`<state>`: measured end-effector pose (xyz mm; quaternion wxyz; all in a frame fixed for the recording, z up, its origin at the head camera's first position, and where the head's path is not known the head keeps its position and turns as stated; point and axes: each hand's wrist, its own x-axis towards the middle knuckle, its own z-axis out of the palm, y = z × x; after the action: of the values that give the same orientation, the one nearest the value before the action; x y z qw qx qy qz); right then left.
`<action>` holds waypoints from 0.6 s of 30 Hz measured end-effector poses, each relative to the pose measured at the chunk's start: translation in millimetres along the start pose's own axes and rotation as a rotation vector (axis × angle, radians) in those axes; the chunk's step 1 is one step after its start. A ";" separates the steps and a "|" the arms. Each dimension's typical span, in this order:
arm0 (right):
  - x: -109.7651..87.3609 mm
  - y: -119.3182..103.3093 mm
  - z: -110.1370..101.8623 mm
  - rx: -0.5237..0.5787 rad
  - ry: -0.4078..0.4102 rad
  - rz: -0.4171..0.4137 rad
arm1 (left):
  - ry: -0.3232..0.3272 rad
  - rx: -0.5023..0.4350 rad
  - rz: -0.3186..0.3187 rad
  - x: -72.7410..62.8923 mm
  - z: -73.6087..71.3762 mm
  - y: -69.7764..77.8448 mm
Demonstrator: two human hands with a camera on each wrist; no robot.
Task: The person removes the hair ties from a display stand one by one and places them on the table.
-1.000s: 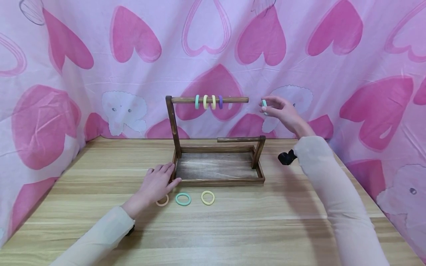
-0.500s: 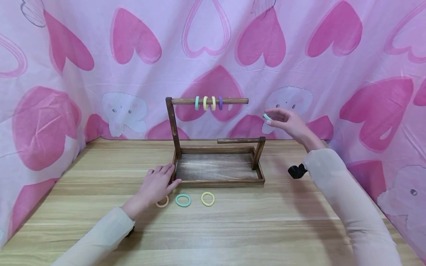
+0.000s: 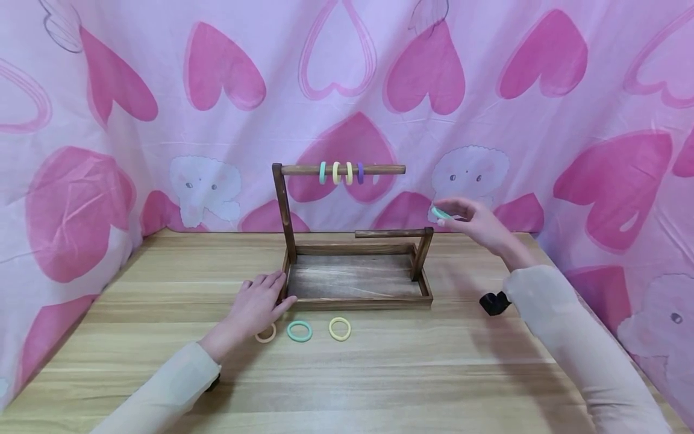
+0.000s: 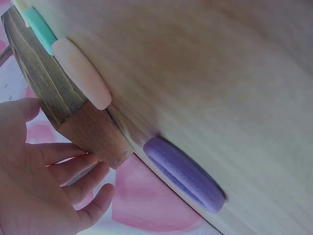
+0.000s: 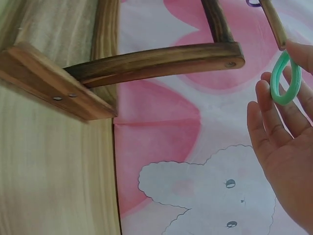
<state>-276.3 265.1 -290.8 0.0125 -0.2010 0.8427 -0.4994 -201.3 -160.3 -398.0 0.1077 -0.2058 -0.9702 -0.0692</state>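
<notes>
My right hand (image 3: pixel 477 224) pinches a mint green hair tie (image 3: pixel 440 213) in the air, right of the wooden stand. In the right wrist view, thumb and fingers hold that mint tie (image 5: pixel 286 99) by its upper part. My left hand (image 3: pixel 257 301) rests at the left end of the stand's tray (image 3: pixel 358 303), its fingers fairly straight against the side. On the upper bar (image 3: pixel 385 170) hang a mint tie (image 3: pixel 322 173), two pale yellow ties (image 3: pixel 349 173) and a purple tie (image 3: pixel 360 173). The lower bar (image 3: pixel 387 233) carries none.
In front of the tray lie a peach hair tie (image 3: pixel 265 341), partly behind my left hand, a mint one (image 3: pixel 300 339) and a yellow one (image 3: pixel 340 338). A purple tie (image 4: pixel 186 176) shows in the left wrist view. A pink heart-print cloth (image 3: pixel 347 78) hangs behind.
My right hand has moved down and slightly right, away from the upper bar's tip. The mint hair tie in it has tilted from upright to flatter. My left hand stays in place.
</notes>
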 end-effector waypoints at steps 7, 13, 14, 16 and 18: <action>-12.0 5.2 7.7 -0.014 -0.014 -0.061 | 0.006 0.008 0.004 0.0 -0.5 0.4; -19.9 11.9 13.2 -0.022 -0.010 -0.111 | 0.004 0.009 -0.004 0.2 0.3 0.5; -21.1 12.7 14.3 -0.018 -0.010 -0.118 | 0.003 0.009 -0.006 0.2 0.5 0.5; -23.6 14.2 16.1 -0.012 -0.007 -0.126 | 0.006 0.010 -0.005 0.3 0.7 0.3; -26.5 14.2 17.1 -0.021 0.001 -0.130 | 0.009 0.010 -0.003 0.4 0.8 0.0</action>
<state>-252.8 266.1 -316.1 -0.0224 -0.2550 0.8330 -0.4905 -201.8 -160.0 -398.6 0.1130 -0.2036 -0.9703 -0.0653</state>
